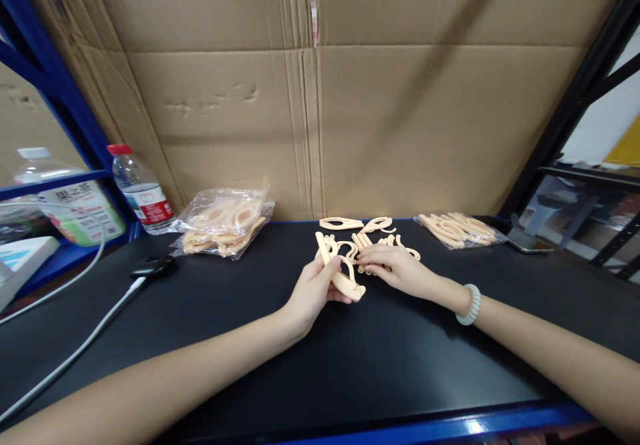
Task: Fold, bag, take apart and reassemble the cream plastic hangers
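Note:
Near the middle of the black table, my left hand [311, 293] is closed around a cream-coloured curved piece [341, 281], raised a little and tilted. To its right, my right hand [395, 268] lies palm down over a cluster of similar cream pieces [360, 240], its fingers curled onto them; its fingertips are partly hidden, so its grip cannot be made out. Behind the cluster lie two more cream pieces, a long looped one [341, 223] and a curled one [379, 224].
Clear bags of cream pieces lie at the back left [225, 222] and back right [457, 229]. A red-capped bottle [145, 195] stands behind a black device [153, 267] with a white cable [85, 344]. Cardboard [400, 112] walls the table's back edge.

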`<state>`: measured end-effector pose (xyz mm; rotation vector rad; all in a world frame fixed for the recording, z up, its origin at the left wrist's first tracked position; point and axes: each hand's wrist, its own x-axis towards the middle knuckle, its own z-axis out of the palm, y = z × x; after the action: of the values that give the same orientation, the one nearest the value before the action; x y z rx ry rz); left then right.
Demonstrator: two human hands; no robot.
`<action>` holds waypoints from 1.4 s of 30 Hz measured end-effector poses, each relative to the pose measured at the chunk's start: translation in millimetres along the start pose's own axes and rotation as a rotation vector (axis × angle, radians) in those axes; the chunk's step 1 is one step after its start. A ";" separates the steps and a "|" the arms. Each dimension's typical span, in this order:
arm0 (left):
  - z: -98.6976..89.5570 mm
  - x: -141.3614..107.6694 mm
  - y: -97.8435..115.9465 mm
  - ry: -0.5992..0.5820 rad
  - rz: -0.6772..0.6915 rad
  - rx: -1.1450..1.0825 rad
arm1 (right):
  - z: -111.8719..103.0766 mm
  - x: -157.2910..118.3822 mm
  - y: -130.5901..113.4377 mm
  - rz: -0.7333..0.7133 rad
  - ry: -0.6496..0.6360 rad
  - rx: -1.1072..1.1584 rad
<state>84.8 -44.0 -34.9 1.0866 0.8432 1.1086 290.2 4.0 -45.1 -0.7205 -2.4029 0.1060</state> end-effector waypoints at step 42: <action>-14.9 8.1 0.3 0.013 0.314 0.672 | -5.8 -10.5 -34.9 0.401 0.087 1.004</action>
<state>73.0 -32.5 -38.8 1.8177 1.1201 1.1129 284.1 -31.7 -37.6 -0.6514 -1.7375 1.2919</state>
